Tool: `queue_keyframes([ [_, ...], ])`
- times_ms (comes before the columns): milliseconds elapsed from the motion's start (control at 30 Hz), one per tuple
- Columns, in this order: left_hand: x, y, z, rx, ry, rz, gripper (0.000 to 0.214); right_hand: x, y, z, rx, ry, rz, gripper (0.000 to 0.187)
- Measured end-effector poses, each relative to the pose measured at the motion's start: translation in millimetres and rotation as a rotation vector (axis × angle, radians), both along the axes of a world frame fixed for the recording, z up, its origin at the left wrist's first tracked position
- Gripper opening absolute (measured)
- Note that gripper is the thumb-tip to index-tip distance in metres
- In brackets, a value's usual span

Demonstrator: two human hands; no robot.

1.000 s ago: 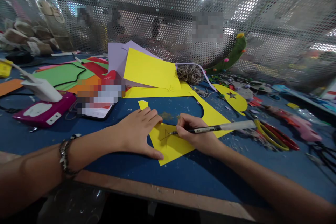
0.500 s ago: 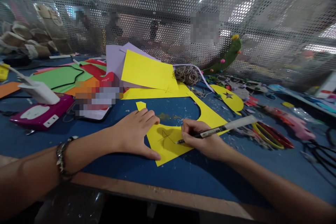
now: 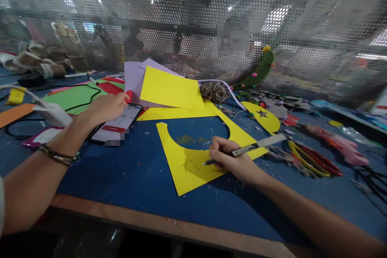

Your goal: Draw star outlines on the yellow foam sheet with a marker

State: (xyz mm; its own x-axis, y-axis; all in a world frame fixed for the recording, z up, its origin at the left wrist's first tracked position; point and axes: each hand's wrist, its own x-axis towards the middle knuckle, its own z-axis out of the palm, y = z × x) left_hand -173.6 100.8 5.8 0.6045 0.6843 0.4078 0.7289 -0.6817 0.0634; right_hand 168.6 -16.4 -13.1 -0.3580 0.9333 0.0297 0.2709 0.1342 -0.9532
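A yellow paper sheet (image 3: pixel 181 161) with a round cut-out lies on the blue table; a small pencilled star (image 3: pixel 189 163) is drawn on it. My right hand (image 3: pixel 231 160) rests on the sheet's right part and holds a black and white pen (image 3: pixel 255 147), tip down on the paper just right of the star. My left hand (image 3: pixel 104 107) is raised to the left over a phone (image 3: pixel 119 125) that shows a timer screen; the fingers are loosely curled and hold nothing.
Coloured paper sheets (image 3: pixel 171 88) pile at the back centre, with a ball of twine (image 3: pixel 215 90). Scissors (image 3: pixel 311 161) and craft scraps lie at the right. A pink and white device (image 3: pixel 48 129) sits left. A perforated metal screen (image 3: pixel 193 28) closes the back.
My left hand has lifted off the yellow sheet and moved left to the phone. The pen hand has stayed just right of the finished star.
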Motion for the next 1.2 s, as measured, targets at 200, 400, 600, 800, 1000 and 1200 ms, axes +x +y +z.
queue_keyframes([
  [200,23.7,-12.9,5.1,0.011,-0.078,0.178,0.030,1.2,0.8,-2.6,0.008,0.050,-0.106,0.021],
  [400,82.9,-52.1,-0.4,-0.118,-0.012,-0.300,0.026,-2.9,3.3,-4.7,0.128,-0.073,-0.181,0.018],
  [600,97.0,-61.0,-16.5,-0.238,0.154,-0.563,0.035,-10.3,0.9,-7.7,0.185,-0.207,-0.195,0.024],
  [800,96.3,-59.9,-15.2,-0.355,0.124,-0.572,0.037,-15.2,2.0,-7.4,0.196,-0.245,-0.143,0.023],
  [1000,96.9,-60.3,-15.0,-0.365,0.107,-0.568,0.037,-14.9,1.9,-8.9,0.217,-0.260,-0.140,0.024],
  [1200,97.9,-60.9,-14.8,-0.386,0.067,-0.561,0.036,-15.0,0.6,-9.0,0.245,-0.289,-0.130,0.023],
])
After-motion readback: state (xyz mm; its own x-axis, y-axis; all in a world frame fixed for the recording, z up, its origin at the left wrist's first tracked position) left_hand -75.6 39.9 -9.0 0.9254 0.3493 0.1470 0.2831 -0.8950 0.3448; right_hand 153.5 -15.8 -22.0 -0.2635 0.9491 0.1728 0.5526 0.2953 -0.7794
